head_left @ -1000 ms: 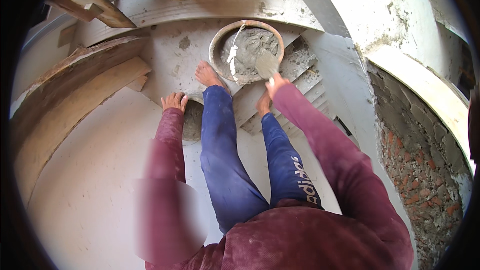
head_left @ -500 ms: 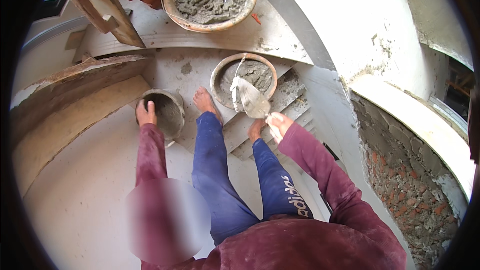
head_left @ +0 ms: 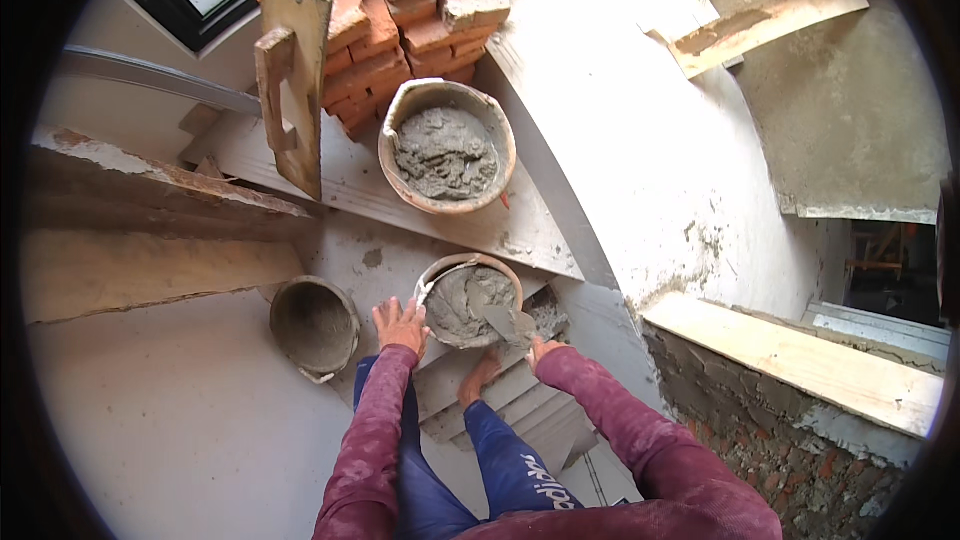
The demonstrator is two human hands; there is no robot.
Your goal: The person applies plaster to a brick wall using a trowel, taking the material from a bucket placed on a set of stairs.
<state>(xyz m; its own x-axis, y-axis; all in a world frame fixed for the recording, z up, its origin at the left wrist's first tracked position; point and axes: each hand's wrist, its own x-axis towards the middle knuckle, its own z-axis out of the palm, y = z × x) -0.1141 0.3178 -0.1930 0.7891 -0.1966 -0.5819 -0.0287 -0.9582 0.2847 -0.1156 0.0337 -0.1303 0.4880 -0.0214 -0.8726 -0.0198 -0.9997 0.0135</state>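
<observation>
My right hand (head_left: pixel 544 349) is closed round the handle of a trowel (head_left: pixel 520 326), whose blade sits at the right side of the nearer mortar bucket (head_left: pixel 430 271). Soft grey mortar (head_left: pixel 470 298) fills much of that bucket, and the blade's tip reaches into it. My left hand (head_left: pixel 401 325) has its fingers spread beside the bucket's lower left rim; whether it touches the rim I cannot tell. To the left of that hand stands another bucket (head_left: pixel 352 312), its inside coated grey.
A larger bucket (head_left: pixel 397 177) of mortar stands on the step above, before stacked red bricks (head_left: pixel 380 65). A wooden float (head_left: pixel 318 90) is propped upright left of it. Narrow steps (head_left: pixel 540 415) run under my feet. Rough brickwork (head_left: pixel 800 460) borders the right.
My left hand has let go of the left bucket and moved right to the mortar bucket. The trowel blade has gone down into the mortar. The view has shifted, showing more bricks.
</observation>
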